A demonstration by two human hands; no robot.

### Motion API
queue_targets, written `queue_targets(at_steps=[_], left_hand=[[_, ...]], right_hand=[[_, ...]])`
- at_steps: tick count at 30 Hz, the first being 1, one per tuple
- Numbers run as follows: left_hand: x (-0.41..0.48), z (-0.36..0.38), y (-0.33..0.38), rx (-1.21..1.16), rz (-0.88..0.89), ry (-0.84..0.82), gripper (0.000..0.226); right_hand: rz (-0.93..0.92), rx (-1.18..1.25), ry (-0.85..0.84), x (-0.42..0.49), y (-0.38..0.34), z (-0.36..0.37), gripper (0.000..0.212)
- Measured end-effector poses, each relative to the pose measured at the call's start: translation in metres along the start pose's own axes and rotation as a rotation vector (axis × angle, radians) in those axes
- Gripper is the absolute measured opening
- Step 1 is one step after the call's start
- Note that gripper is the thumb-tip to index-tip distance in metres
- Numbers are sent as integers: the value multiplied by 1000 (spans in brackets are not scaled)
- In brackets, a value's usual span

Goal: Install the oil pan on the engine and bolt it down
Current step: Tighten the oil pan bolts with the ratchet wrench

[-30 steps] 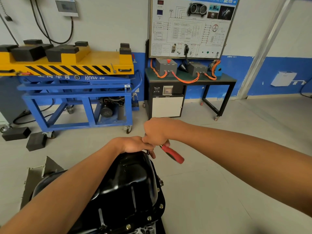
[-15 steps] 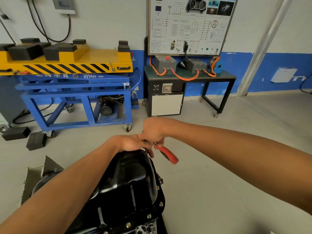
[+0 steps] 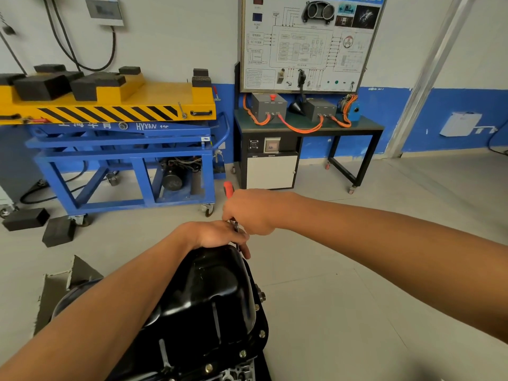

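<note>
Grip of the right hand [image 3: 248, 211] clamps a red-handled ratchet [image 3: 228, 189], handle toward 12 o'clock, at the far end of the oil pan [image 3: 217, 292], which lies 6-to-12 on the engine [image 3: 236, 373]. The left hand [image 3: 220, 235] rests there, touching the tool; whether it pinches is unclear.

Over on the far left, the blue lift cart [image 3: 123, 160] carries white lettering [image 3: 152, 126] on its upper rail: "HYX", then two unclear letters, then digits starting "12", with the lower half cut off. Just left of that is a row of white Chinese characters [image 3: 85, 124], also clipped, so no clean read. Black-and-yellow hazard stripes [image 3: 110, 114] run along the yellow top edge above. On the far wall, the training board [image 3: 302, 42] is full of diagram labels, all too small to make out. The same goes for the grey boxes [image 3: 269, 104] beneath it.
</note>
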State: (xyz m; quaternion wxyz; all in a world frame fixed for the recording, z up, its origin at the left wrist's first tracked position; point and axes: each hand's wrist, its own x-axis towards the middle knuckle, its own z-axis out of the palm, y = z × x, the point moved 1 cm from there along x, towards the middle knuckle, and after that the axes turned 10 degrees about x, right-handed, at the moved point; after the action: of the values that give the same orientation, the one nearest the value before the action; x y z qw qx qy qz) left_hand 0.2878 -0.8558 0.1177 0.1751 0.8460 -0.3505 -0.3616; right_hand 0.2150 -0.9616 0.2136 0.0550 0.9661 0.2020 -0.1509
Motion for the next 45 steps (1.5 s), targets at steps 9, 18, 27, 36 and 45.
queue_targets(at_steps=[9,18,27,36,45], left_hand=[[-1,1,2,3,3,-1,40],[2,4,-1,-43,6,19,28],[9,2,-4,11,-1,107,13],[6,2,-3,23,35,76,19],[5,2,0,-3,-34,-10,38]], right_hand=[[93,-31,55,5,2,3,8],[303,311,59,6,-5,11,30],[554,987,50,9,-9,14,20],[415,640,-48,8,-13,4,28],[202,96,74,-3,-15,1,28]])
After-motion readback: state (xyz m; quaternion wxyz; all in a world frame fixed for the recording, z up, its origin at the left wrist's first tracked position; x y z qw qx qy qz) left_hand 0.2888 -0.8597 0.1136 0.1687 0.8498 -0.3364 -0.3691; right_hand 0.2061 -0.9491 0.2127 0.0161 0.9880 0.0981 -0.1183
